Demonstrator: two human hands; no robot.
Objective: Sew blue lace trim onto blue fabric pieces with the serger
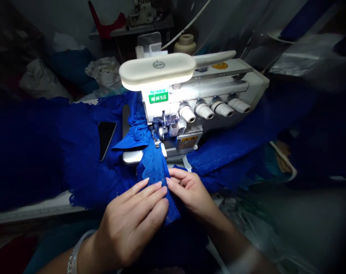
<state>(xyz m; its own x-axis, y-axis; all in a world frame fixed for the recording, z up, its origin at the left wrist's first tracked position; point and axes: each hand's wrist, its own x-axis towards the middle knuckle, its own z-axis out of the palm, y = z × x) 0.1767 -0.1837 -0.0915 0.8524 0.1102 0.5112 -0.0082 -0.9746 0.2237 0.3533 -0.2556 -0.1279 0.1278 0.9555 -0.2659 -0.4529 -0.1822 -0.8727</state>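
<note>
A strip of blue eyelet fabric (153, 167) runs from under the presser foot (156, 143) of a white overlock sewing machine (173, 91) toward me. My left hand (134, 217) lies on the strip with its fingers stretched out, pressing it from above. On the strip's right edge, my right hand (190, 190) pinches the cloth between thumb and fingers. Both hands are close together, just in front of the machine bed. More of the gathered blue cloth is bunched left of the needle area. A lamp on the machine head lights the foot.
A dark phone (106, 139) rests on blue cloth at the left. Blue cloth (233, 140) also spreads along the machine's right side. A thread cone (185, 43) stands behind. Another sewing machine (143, 15) and several bags are at the back; clear plastic (247, 217) lies lower right.
</note>
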